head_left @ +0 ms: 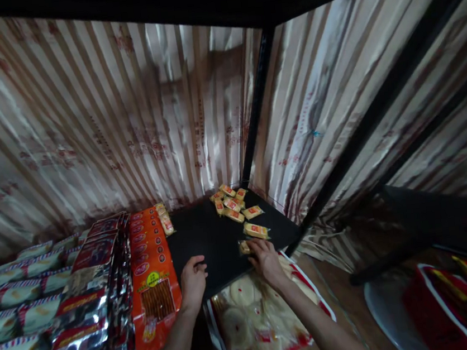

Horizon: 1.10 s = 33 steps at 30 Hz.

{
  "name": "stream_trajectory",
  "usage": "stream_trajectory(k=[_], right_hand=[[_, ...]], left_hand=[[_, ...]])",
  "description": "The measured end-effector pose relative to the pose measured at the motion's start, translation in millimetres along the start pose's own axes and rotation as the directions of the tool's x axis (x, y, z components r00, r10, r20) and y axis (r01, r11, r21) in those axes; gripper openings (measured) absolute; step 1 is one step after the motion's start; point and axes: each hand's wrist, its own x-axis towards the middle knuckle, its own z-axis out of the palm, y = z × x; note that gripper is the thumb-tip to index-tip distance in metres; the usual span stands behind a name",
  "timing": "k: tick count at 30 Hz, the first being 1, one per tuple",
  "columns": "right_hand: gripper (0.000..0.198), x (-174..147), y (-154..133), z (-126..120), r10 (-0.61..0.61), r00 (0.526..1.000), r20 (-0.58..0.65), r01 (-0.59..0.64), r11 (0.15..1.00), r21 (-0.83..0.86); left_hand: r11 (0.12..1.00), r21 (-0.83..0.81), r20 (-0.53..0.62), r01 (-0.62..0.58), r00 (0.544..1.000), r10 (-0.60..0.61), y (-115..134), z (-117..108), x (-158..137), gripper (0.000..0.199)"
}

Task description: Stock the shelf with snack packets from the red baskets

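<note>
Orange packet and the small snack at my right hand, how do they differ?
The orange packet is far larger than the small snack. The orange packet is bright orange with a brown-filled window; the small snack looks yellowish. The orange packet lies beside the left hand; the small snack is by the right hand, partly hidden. Both look wrapped.

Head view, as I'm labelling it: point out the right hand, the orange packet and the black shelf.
Right hand [265, 258], head view: back of the hand.
Orange packet [153, 278], head view: yellow label on its front.
Black shelf [206, 235], head view: bare top.
</note>
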Motion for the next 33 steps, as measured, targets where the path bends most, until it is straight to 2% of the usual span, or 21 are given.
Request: stream_trajectory(k=[5, 10, 13, 16, 18, 19, 22, 24, 26, 28, 30, 32, 33], right_hand=[[0.038, -12.7, -36.5, -1.5, -0.107, 0.988, 0.111, 0.102, 0.994, 0.048], [0.048, -39.0, -65.4, 7.1, -0.215, 0.964, 0.154, 0.198, 0.973, 0.119], [0.043, -45.2, -69.7, 9.8, -0.198, 0.966, 0.167, 0.164, 0.967, 0.196], [0.036, -41.1, -69.1, 4.8, -0.100, 0.986, 0.132, 0.042, 0.922, 0.385], [0.030, -36.0, -69.0, -2.9, 0.019, 0.986, 0.164, -0.110, 0.818, 0.564], [0.027, -33.6, -69.6, -7.4, 0.083, 0.972, 0.220, -0.210, 0.730, 0.651], [0.022, -28.7, -74.3, -20.0, 0.169, 0.872, 0.458, -0.489, 0.323, 0.810], [0.018, -27.8, -78.4, -24.8, 0.170, 0.809, 0.562, -0.579, 0.075, 0.812], [0.014, -27.8, -82.4, -26.0, 0.161, 0.765, 0.624, -0.617, -0.093, 0.781], [0.011, -27.9, -86.6, -24.4, 0.136, 0.730, 0.670, -0.639, -0.212, 0.740], [0.009, -27.5, -91.5, -21.3, 0.097, 0.717, 0.690, -0.643, -0.290, 0.709], [0.012, -26.6, -96.6, -18.0, 0.089, 0.716, 0.693, -0.642, -0.308, 0.702], [0.013, -26.1, -98.7, -16.5, 0.099, 0.718, 0.689, -0.641, -0.292, 0.710]], left_hand=[[0.999, 0.050, 0.032, 0.001, 0.999, -0.003, -8.5, -3.7, -18.2, 0.022], [0.994, 0.114, 0.056, -0.002, 0.998, -0.005, -17.7, -8.1, -26.1, 0.019], [0.988, 0.153, 0.065, -0.012, 0.998, 0.003, -19.5, -9.5, -25.6, 0.019], [0.983, 0.180, 0.066, -0.020, 0.998, 0.008, -17.2, -10.8, -24.7, 0.020], [0.984, 0.177, 0.066, -0.026, 0.998, 0.015, -14.1, -11.0, -25.5, 0.022], [0.985, 0.168, 0.067, -0.026, 0.998, 0.015, -12.4, -10.6, -26.4, 0.023], [0.993, 0.121, 0.075, -0.016, 0.997, 0.007, -6.8, -8.3, -32.0, 0.025], [0.997, 0.077, 0.081, -0.008, 0.997, 0.001, -2.5, -6.3, -37.7, 0.026], [1.000, 0.030, 0.096, -0.007, 0.995, 0.004, 1.7, -4.4, -43.8, 0.025], [1.000, -0.012, 0.121, -0.012, 0.993, 0.013, 5.2, -3.0, -48.6, 0.023], [0.999, -0.044, 0.142, -0.018, 0.990, 0.024, 7.6, -2.4, -50.9, 0.023], [0.998, -0.065, 0.131, -0.026, 0.991, 0.034, 9.1, -3.1, -50.5, 0.027], [0.997, -0.072, 0.114, -0.031, 0.993, 0.039, 9.8, -4.2, -49.5, 0.031]])
